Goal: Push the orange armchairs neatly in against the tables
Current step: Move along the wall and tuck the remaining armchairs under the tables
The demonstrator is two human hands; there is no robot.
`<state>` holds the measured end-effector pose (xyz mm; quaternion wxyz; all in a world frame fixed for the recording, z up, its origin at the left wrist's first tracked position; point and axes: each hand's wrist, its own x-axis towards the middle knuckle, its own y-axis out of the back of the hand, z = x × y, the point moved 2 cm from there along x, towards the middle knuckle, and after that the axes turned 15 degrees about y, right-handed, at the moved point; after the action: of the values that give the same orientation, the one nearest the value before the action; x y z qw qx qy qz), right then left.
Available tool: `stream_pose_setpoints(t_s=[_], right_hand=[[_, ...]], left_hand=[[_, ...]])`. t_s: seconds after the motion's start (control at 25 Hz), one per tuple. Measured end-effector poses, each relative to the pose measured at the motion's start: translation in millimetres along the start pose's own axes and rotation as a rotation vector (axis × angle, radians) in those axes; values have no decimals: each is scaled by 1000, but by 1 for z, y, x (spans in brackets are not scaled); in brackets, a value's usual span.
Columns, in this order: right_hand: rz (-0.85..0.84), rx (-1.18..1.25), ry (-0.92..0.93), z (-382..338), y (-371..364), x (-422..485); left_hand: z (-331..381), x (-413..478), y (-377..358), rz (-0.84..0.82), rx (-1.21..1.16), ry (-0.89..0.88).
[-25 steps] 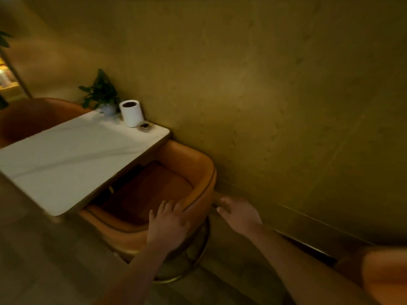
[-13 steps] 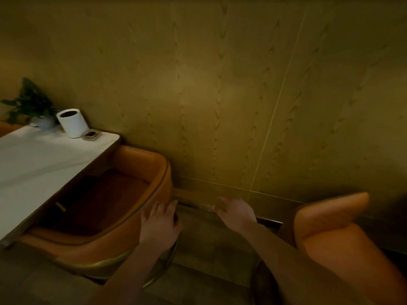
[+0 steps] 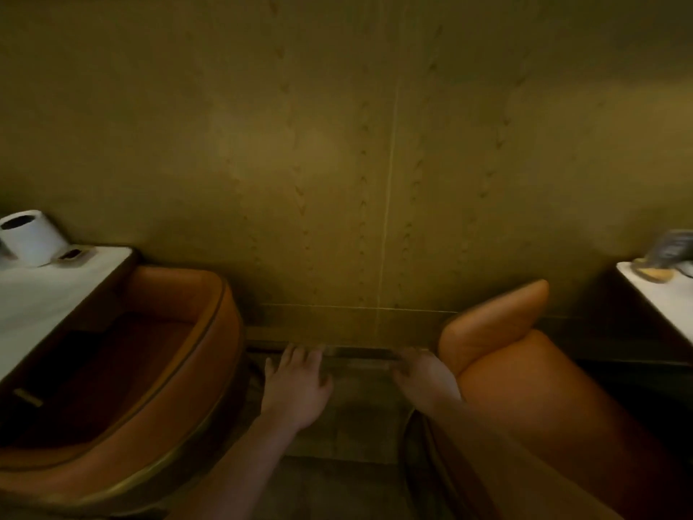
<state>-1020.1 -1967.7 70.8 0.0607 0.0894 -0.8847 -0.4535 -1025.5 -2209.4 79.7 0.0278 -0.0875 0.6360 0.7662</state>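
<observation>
An orange armchair [image 3: 210, 354] sits at the left, its seat tucked under the white-topped left table [image 3: 41, 298]. A second orange armchair [image 3: 532, 388] stands at the right, its back toward me, with a dark gap between it and the right table [image 3: 660, 298]. My left hand [image 3: 296, 388] hovers in the gap between the two chairs, fingers spread, touching nothing. My right hand [image 3: 423, 377] is held out with relaxed fingers just beside the left edge of the right armchair's back; whether it touches the chair is unclear.
A wood-panelled wall [image 3: 356, 163] closes the far side, with a skirting strip along the floor. A white cylinder [image 3: 32, 236] and a small dish [image 3: 73, 254] stand on the left table. Blurred items [image 3: 663, 260] lie on the right table. Floor shows between the chairs.
The view has swung right. My left hand has come off the left armchair's back into the gap. The right armchair and right table have come into view.
</observation>
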Motion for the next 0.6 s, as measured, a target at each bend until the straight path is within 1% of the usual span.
stream_pose_setpoints(t_s=[0.16, 0.28, 0.4, 0.48, 0.6], right_hand=[[70, -52, -139, 43, 20, -28], [164, -53, -282, 69, 27, -41], [222, -49, -403, 88, 24, -51], [285, -54, -515, 97, 15, -61], [369, -85, -709, 105, 1, -82]], left_hand=[[55, 23, -15, -46, 16, -160], [91, 46, -26, -125, 26, -271], [123, 69, -38, -189, 66, -395], [144, 82, -50, -222, 105, -505], [173, 92, -71, -326, 165, -680]])
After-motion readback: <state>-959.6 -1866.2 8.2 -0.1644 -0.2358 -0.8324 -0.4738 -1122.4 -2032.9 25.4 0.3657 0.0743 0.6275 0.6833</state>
